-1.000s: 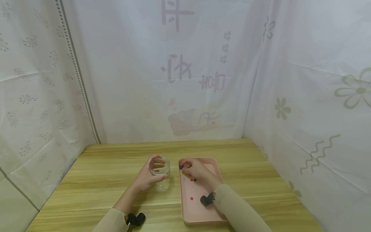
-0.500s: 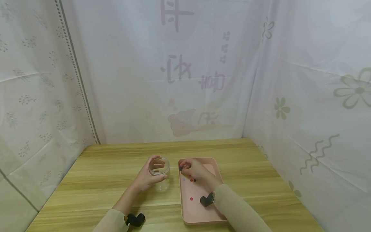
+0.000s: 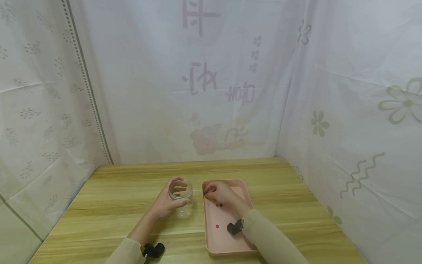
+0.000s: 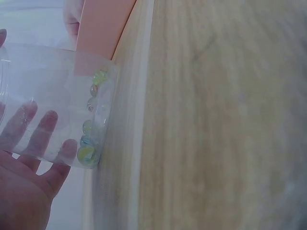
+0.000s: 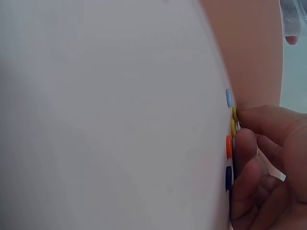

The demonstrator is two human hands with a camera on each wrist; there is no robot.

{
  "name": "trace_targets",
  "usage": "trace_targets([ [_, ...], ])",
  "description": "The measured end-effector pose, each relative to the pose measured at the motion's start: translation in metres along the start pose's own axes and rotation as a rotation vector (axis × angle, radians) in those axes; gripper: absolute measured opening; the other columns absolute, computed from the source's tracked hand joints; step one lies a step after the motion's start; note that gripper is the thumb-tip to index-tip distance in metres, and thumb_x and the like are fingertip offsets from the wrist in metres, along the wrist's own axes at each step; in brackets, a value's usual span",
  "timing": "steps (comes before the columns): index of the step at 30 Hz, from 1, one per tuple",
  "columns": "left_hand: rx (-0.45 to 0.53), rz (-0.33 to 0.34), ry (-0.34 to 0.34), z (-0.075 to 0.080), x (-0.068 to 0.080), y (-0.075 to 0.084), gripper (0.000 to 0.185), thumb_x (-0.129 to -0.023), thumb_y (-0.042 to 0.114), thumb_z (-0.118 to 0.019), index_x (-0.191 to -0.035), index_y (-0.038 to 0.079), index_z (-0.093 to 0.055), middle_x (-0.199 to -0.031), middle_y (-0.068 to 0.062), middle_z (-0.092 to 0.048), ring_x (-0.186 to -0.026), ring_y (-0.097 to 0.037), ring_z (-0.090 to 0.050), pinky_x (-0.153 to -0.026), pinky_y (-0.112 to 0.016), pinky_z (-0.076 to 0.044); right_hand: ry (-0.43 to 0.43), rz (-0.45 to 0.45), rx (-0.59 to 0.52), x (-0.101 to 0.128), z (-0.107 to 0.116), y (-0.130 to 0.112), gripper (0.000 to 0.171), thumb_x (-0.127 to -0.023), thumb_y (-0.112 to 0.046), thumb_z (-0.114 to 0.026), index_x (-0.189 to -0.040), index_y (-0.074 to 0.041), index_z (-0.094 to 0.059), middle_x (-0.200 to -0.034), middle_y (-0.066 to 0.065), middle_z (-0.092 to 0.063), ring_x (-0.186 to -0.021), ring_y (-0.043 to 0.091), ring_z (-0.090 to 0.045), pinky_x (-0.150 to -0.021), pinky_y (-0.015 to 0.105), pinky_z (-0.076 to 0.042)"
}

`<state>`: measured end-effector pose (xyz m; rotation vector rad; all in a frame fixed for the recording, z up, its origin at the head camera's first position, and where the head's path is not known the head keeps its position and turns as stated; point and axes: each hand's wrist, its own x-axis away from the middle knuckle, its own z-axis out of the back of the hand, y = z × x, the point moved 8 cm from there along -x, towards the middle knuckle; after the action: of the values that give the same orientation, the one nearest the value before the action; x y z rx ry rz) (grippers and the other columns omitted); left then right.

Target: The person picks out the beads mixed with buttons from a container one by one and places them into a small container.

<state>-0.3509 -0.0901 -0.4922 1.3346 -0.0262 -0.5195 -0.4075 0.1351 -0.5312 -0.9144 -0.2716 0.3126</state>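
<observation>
A wooden table (image 3: pixel 125 198) stands inside white printed curtains (image 3: pixel 211 91) that close it on three sides. On the table, a person in beige sleeves works with both hands.

The left hand (image 3: pixel 165 201) is curled around a clear plastic jar (image 3: pixel 181 196), which stands upright on the table just left of a pink tray (image 3: pixel 230 242). In the left wrist view the fingers (image 4: pixel 41 132) show through the jar wall, and some small glass marbles (image 4: pixel 91 124), greenish and yellowish, lie on the bottom of the jar.

The right hand (image 3: pixel 219 193) is low in the far part of the tray, its fingers bent down to the tray floor. In the right wrist view the fingertips (image 5: pixel 247 143) press around a yellow bead (image 5: pixel 233 127); just beside it lie a blue bead (image 5: pixel 229 97), an orange bead (image 5: pixel 229 146) and a dark blue bead (image 5: pixel 228 178). If the yellow bead is already lifted, I cannot tell. One red bead (image 3: pixel 217 226) lies alone nearer to the person, well apart from the others.
</observation>
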Motion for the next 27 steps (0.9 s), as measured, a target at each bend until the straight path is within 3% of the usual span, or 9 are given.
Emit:
trace_targets([
  [7, 0.009, 0.001, -0.010, 0.000, 0.001, 0.000, 0.085, -0.094, 0.013, -0.087, -0.160, 0.002, -0.034, -0.150, -0.031, -0.057, -0.137, -0.049, -0.059, -0.113, -0.058, -0.049, 0.003, 0.005, 0.014, -0.001, 0.001, 0.000, 0.009, -0.103, -0.016, -0.076, -0.112, -0.017, -0.078, -0.089, -0.002, -0.071, -0.052, 0.012, -0.057, -0.049, 0.024, -0.049],
  [16, 0.012, -0.003, -0.012, -0.001, 0.000, 0.001, 0.084, -0.094, 0.012, -0.086, -0.160, 0.003, -0.035, -0.150, -0.030, -0.057, -0.138, -0.051, -0.058, -0.115, -0.064, -0.048, -0.028, 0.006, -0.089, 0.005, 0.006, -0.006, 0.014, -0.105, -0.018, -0.073, -0.118, -0.016, -0.077, -0.091, 0.003, -0.071, -0.059, 0.015, -0.057, -0.052, 0.028, -0.050],
  [24, 0.014, 0.003, -0.011, -0.001, 0.000, 0.002, 0.084, -0.094, 0.013, -0.087, -0.160, 0.004, -0.036, -0.150, -0.030, -0.057, -0.138, -0.049, -0.059, -0.115, -0.063, -0.048, -0.039, 0.018, -0.244, 0.004, 0.011, -0.018, 0.023, -0.104, -0.010, -0.069, -0.127, -0.007, -0.075, -0.097, 0.011, -0.073, -0.065, 0.017, -0.056, -0.053, 0.027, -0.046],
  [27, 0.019, 0.004, -0.008, 0.000, 0.000, 0.002, 0.083, -0.094, 0.013, -0.087, -0.160, 0.005, -0.036, -0.151, -0.031, -0.056, -0.138, -0.049, -0.058, -0.115, -0.062, -0.048, -0.015, 0.047, -0.228, 0.005, 0.016, -0.025, 0.022, -0.106, -0.013, -0.070, -0.127, -0.007, -0.075, -0.103, 0.010, -0.075, -0.069, 0.018, -0.061, -0.054, 0.027, -0.046],
])
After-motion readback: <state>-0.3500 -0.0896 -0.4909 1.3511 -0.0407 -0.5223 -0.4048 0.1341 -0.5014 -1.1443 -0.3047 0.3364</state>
